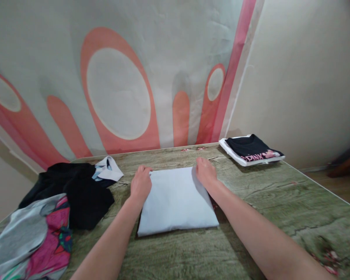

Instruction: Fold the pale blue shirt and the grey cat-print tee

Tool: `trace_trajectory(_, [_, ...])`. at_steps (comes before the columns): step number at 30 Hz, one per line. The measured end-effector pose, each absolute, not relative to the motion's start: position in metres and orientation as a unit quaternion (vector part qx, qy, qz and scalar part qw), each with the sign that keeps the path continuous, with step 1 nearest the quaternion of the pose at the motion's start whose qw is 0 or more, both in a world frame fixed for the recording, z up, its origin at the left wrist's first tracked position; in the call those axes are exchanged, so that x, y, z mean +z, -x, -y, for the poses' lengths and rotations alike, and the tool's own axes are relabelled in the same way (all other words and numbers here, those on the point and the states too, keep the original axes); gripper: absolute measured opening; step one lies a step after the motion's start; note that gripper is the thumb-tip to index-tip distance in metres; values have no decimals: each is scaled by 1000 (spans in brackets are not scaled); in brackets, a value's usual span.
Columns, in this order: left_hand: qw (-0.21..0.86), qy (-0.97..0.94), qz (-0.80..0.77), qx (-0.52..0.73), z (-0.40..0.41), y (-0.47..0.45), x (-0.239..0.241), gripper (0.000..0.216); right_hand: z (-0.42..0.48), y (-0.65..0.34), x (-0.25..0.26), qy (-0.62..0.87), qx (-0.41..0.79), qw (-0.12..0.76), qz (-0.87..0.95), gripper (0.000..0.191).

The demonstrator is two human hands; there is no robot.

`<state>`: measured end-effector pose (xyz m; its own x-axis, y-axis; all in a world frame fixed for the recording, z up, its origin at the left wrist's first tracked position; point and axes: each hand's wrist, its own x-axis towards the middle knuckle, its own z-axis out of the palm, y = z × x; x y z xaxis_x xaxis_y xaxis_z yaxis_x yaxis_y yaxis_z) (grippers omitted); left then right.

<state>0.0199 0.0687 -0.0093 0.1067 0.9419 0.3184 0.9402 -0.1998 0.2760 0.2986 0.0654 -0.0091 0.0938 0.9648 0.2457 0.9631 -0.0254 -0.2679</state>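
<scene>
A white garment (176,200), folded into a flat rectangle, lies on the table in front of me. At its far left corner, my left hand (141,182) has its fingers curled round the edge. My right hand (206,171) grips the far right corner in much the same way. Both hands hide the corners they hold, and the fingertips are mostly out of sight. The near edge of the garment rests on the tabletop, with its two front corners visible.
The wood-patterned table (280,217) meets a patterned wall (163,70). Folded clothes, a black shirt with pink print (252,147) on top of white fabric, sit at the back right. At left lie loose black clothing (76,190), a white collar (112,168) and a grey-and-pink garment (32,237).
</scene>
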Motion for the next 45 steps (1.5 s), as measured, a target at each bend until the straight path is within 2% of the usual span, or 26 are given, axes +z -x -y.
trace_trajectory(3, [-6, -791, -585, 179, -65, -36, -17, 39, -61, -286, -10, 640, -5, 199, 742, 36])
trace_trajectory(7, [-5, -828, -550, 110, -64, -48, -32, 50, -60, -273, -25, 558, 26, 170, 812, 48])
trace_trajectory(11, [-16, -835, -546, 74, -62, -45, -38, 56, -63, -276, -33, 548, 58, 134, 823, 56])
trace_trajectory(15, [-38, -836, -544, 60, -59, -43, -37, 57, -55, -272, -14, 554, 47, 130, 821, 53])
trace_trajectory(18, [-57, -841, -535, 54, -58, -43, -36, 54, -27, -253, 8, 500, 36, 172, 848, 48])
trace_trajectory(20, [-67, -847, -525, 50, -58, -44, -35, 51, 3, -238, 17, 421, 73, 182, 886, 48])
trace_trajectory(25, [-79, -850, -519, 48, -59, -44, -35, 54, 77, -224, 8, 358, 149, 145, 910, 63])
trace_trajectory(30, [-78, -849, -520, 45, -59, -45, -33, 54, 98, -233, 3, 354, 180, 130, 908, 72])
trace_trajectory(34, [-79, -848, -522, 44, -57, -49, -30, 52, 100, -233, 9, 355, 192, 135, 905, 70])
trace_trajectory(39, [-25, -867, -497, 22, -54, -55, -30, 50, 104, -237, 7, 367, 184, 143, 901, 63])
trace_trajectory(45, [-35, -885, -462, 41, -44, -52, -22, 50, 91, -270, 6, 296, 183, 134, 928, 48])
